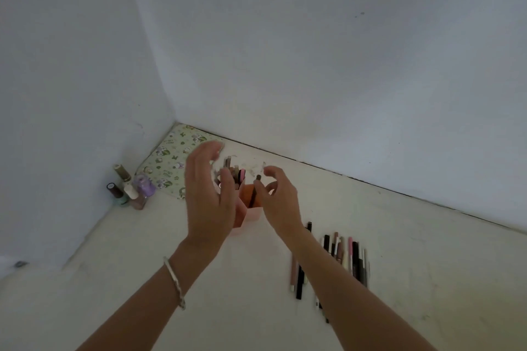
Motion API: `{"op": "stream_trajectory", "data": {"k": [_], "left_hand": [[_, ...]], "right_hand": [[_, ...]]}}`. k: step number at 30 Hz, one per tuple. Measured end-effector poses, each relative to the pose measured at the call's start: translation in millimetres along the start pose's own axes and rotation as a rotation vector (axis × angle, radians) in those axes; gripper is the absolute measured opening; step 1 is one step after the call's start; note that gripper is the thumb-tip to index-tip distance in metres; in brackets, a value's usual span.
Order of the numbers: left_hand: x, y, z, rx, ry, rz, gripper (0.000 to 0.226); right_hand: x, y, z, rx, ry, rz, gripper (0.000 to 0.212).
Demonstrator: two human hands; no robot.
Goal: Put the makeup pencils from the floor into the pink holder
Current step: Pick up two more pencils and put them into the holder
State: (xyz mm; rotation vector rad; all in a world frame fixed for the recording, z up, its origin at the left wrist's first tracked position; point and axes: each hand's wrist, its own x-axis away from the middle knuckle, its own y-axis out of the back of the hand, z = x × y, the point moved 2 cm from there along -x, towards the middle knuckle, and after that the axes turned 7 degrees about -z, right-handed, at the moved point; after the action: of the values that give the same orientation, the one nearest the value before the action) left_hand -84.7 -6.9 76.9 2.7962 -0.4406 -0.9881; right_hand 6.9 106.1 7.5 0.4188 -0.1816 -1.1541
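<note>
Evidently pinched a pencil (255,191) upright in the right hand (281,202), tip down, ready for dropping into the holder (253,213) between both hands. Held the left hand (209,196) open, fingers loose, just beside the holder, probably to steady it. Noted more pencils (353,256) lying beside the right forearm, not yet collected.

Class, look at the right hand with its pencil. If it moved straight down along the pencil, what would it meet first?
Most likely the pink holder: the right hand pinches a pencil whose lower end seems inside the holder's open top. Depth is hard to judge from one view.
</note>
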Motion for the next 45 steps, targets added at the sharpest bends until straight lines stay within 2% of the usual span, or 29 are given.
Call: {"op": "stream_trajectory", "data": {"k": [2, 4, 6, 8, 11, 16, 18, 20, 25, 29, 32, 33, 35, 38, 40, 45], "left_hand": [[25.2, -13.3, -9.1, 0.085, 0.047, 0.09, 0.028], [61.9, -36.8, -13.7, 0.093, 0.193, 0.317, 0.027], [99.4, -63.9, -10.2, -0.047, 0.35, 0.593, 0.024], [123.3, -84.7, 0.5, -0.279, 0.438, 0.758, 0.012], [139.0, -107.6, 8.7, -0.507, 0.462, 0.877, 0.018], [148.7, -123.3, 10.7, -0.654, 0.363, 0.962, 0.038], [136.1, -122.0, 6.1, -0.565, 0.387, 0.934, 0.041], [111.0, -118.2, -3.6, -0.363, 0.435, 0.824, 0.039], [32.5, -95.8, -45.1, -0.058, 0.309, 0.486, 0.051], [3.1, -66.5, -67.3, 0.049, 0.27, 0.357, 0.051], [-4.6, -48.3, -70.7, 0.089, 0.224, 0.29, 0.049], [-7.6, -43.2, -69.2, 0.099, 0.215, 0.263, 0.049], [-15.6, -37.5, -64.6, 0.107, 0.204, 0.194, 0.049], [-30.7, -38.5, -51.2, 0.058, 0.177, 0.126, 0.048], [-35.1, -45.1, -41.1, -0.038, 0.15, 0.163, 0.045], [-16.9, -62.7, -6.3, -0.358, 0.018, 0.34, 0.039]], "right_hand": [[-5.8, 15.7, 3.1, 0.009, 0.034, -0.087, 0.035], [-15.8, 42.0, 4.8, -0.026, 0.029, -0.206, 0.037], [-23.7, 72.0, 2.9, -0.067, -0.007, -0.275, 0.04], [-26.5, 97.1, -2.5, -0.08, -0.037, -0.293, 0.043], [-23.0, 130.9, -14.6, -0.079, -0.052, -0.321, 0.041], [-9.9, 158.9, -42.4, -0.054, -0.125, -0.346, 0.038], [-4.3, 158.3, -53.8, -0.012, -0.167, -0.308, 0.034], [-1.3, 149.6, -63.5, 0.097, -0.214, -0.201, 0.028], [3.5, 104.5, -79.0, 0.518, -0.318, 0.171, 0.019], [-0.3, 79.1, -81.8, 0.788, -0.275, 0.237, 0.011], [-3.2, 72.1, -81.4, 0.841, -0.243, 0.261, 0.006], [-5.9, 72.5, -79.5, 0.829, -0.229, 0.27, 0.013], [-17.4, 83.2, -70.7, 0.759, -0.241, 0.24, 0.024], [-48.6, 111.1, -43.0, 0.544, -0.28, 0.019, 0.015], [-64.3, 128.7, -18.4, 0.377, -0.251, -0.114, 0.017], [-63.9, 139.1, 32.5, 0.078, -0.096, -0.292, 0.007]]}}
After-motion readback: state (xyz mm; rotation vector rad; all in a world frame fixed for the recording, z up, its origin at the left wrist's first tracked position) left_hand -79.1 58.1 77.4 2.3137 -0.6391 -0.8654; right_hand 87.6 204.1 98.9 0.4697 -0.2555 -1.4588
